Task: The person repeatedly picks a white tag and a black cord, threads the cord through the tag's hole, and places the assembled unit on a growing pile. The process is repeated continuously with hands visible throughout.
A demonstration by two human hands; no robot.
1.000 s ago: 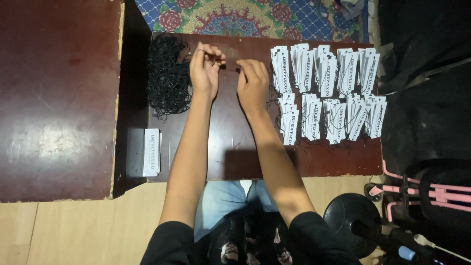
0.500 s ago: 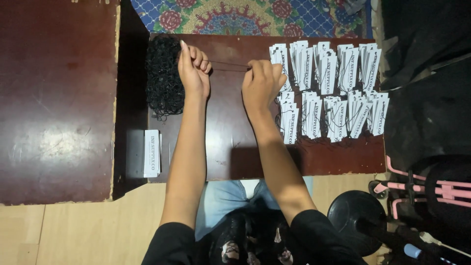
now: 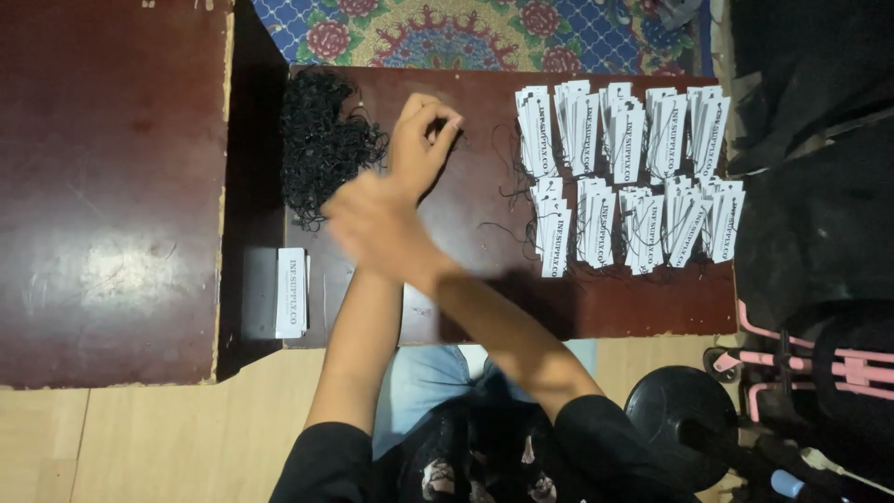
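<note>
The heap of black strings point(image 3: 326, 149) lies at the far left end of the low dark-red table point(image 3: 466, 307), a loose tangled mass just beside the table's left edge. The left hand point(image 3: 424, 140) is up over the table just to the right of this heap, with its fingers bent together and the tips pinched; it seems to hold a thin black string between them, but the string is too fine to tell for sure. The right hand point(image 3: 372, 219) crosses to the left, in front of the left forearm, and is strongly blurred, so I cannot tell if it is open or closed or if it holds anything. It is over the table below the heap, near its lower edge.

On the right half of the table are the white paper tags point(image 3: 624, 177), long narrow cards arranged in two rows of small fanned bundles, the far row close to the back edge and the near row just under it. Thin black strings hang out from between them onto the wood. One more small stack of white tags point(image 3: 291, 292) lies alone at the near left corner of the table, well apart from the others.

To the left stands a larger, higher red-brown surface point(image 3: 112, 186) with a worn edge. Behind the table is a patterned blue carpet point(image 3: 466, 33). On the right are dark bags point(image 3: 810, 186), and one with pink stripes point(image 3: 829, 359) lies lower.
</note>
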